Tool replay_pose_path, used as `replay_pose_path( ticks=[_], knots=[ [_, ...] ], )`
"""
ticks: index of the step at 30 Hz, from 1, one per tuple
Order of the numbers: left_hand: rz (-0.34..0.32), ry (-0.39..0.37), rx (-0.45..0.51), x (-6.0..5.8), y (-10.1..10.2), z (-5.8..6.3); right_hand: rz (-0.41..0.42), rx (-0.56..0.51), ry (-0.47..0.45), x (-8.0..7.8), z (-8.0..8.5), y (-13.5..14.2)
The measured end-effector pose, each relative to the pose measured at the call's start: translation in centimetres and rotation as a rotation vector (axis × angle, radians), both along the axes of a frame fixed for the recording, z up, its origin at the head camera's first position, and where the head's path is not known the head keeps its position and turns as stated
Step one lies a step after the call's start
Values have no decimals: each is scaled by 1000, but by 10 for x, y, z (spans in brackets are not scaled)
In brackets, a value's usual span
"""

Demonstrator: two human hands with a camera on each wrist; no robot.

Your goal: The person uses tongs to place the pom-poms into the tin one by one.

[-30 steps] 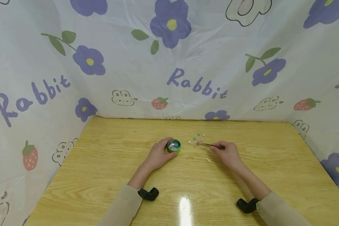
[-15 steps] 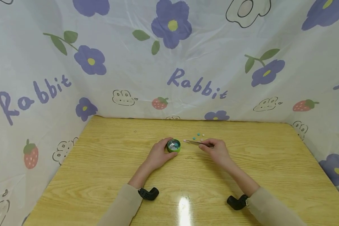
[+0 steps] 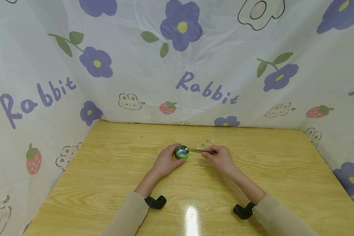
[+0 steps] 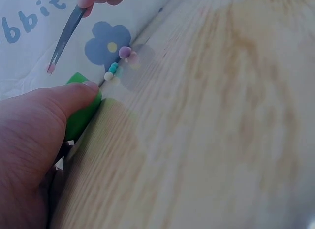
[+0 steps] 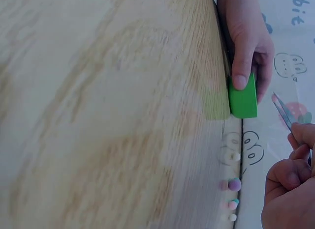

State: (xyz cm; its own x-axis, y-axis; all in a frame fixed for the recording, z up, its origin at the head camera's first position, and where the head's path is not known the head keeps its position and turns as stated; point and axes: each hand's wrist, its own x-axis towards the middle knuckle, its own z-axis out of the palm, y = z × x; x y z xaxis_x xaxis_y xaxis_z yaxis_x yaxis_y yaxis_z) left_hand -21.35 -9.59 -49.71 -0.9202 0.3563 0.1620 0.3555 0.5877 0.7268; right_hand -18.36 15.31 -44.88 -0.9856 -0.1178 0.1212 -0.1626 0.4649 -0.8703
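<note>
My left hand (image 3: 166,161) grips a small round green cup (image 3: 182,157) with a shiny metal inside, thumb on the near side and fingers round the far side. A blue bead (image 3: 184,151) shows inside it. Between the thumb and fingers of my right hand (image 3: 223,159) are metal tweezers (image 3: 197,151), pointing left. Their tips pinch a small pink bead (image 4: 51,68) over the cup's right rim. In the right wrist view the tweezers (image 5: 283,112) and bead appear higher off the table than the green cup (image 5: 242,101).
Several loose beads lie on the wooden table (image 3: 121,183) right of the cup, among them a blue bead (image 3: 207,140), a white bead (image 3: 212,141) and a purple bead (image 4: 125,52). A patterned cloth (image 3: 147,78) hangs behind the table.
My right hand has moved left with the tweezers, carrying the pink bead from among the loose beads to the cup's rim. My left hand keeps its hold on the cup.
</note>
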Motion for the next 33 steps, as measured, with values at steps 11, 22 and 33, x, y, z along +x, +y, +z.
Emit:
replay_pose_path(
  ticks=[11, 22, 33],
  knots=[
    [-10, 6, -2, -1, -1, 2, 23, -36, 6, -2, -7, -10],
    [-8, -6, -8, 0, 4, 5, 8, -18, 5, -1, -10, -4],
    [10, -3, -23, -1, 1, -1, -12, -56, -13, 6, -14, 14]
  ],
)
